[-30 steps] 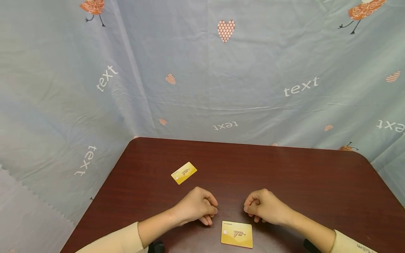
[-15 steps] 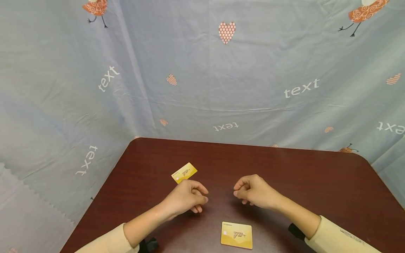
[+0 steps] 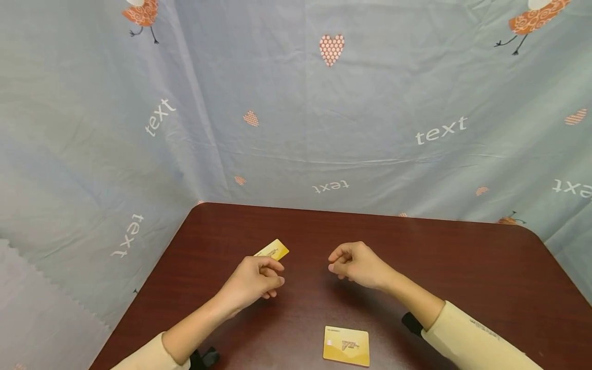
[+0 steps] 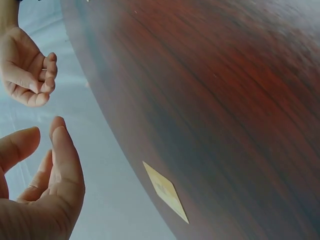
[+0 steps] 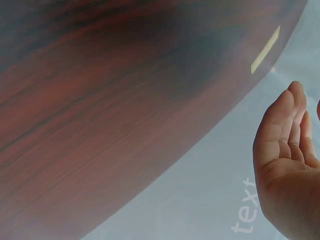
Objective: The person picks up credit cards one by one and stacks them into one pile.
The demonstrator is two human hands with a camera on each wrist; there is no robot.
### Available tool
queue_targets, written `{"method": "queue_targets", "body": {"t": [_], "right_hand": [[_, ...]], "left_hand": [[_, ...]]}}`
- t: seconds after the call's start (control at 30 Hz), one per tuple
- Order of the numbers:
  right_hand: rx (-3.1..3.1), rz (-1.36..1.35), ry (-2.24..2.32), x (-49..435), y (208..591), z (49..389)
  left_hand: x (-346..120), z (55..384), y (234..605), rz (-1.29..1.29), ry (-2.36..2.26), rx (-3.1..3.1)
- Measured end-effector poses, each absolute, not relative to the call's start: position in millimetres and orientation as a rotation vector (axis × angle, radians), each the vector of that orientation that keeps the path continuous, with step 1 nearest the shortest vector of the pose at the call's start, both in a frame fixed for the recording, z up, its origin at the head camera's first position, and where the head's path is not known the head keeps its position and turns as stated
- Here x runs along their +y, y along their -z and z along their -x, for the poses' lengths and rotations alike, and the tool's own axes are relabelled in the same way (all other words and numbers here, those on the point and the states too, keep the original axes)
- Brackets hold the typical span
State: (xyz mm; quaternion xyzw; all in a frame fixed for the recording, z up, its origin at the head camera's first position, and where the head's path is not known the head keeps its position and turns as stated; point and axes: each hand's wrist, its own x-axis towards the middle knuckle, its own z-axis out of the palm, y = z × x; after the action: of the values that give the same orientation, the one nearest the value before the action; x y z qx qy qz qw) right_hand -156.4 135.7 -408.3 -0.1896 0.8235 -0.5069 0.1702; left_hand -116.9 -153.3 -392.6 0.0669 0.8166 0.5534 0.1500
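Observation:
In the head view my left hand (image 3: 248, 281) hovers over the left half of the table, covering the lower left part of the far yellow card (image 3: 275, 250). Its fingers bend loosely and hold nothing; the left wrist view shows a gap between thumb and fingers of the left hand (image 4: 52, 185). To its right, my right hand (image 3: 359, 265) hangs above the table, also holding nothing, fingers loosely bent as in the right wrist view (image 5: 285, 155). A second yellow card (image 3: 346, 346), with a chip and a dark logo, lies flat near the front edge, below and between the hands.
The dark red-brown wooden table (image 3: 439, 257) has rounded far corners. A pale blue curtain (image 3: 370, 103) with printed hearts, birds and lettering hangs behind it and along its left side. Black straps (image 3: 411, 324) show at both wrists.
Both hands have moved forward and to the left. The left hand now partly covers the far card, which was fully visible a second ago. Both cards stay where they lay.

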Motion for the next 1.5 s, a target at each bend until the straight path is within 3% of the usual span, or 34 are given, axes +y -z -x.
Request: {"method": "queue_targets", "body": {"t": [0.73, 1.5], "right_hand": [[2.309, 0.497, 1.474, 103.6, 426.1, 198.1], [2.290, 0.454, 1.460, 84.6, 435.1, 219.6]], "left_hand": [[-186.3, 139.4, 406.6, -0.057, -1.344, 2.747], [-189.2, 170.9, 423.7, 0.043, -1.109, 2.764]]}}
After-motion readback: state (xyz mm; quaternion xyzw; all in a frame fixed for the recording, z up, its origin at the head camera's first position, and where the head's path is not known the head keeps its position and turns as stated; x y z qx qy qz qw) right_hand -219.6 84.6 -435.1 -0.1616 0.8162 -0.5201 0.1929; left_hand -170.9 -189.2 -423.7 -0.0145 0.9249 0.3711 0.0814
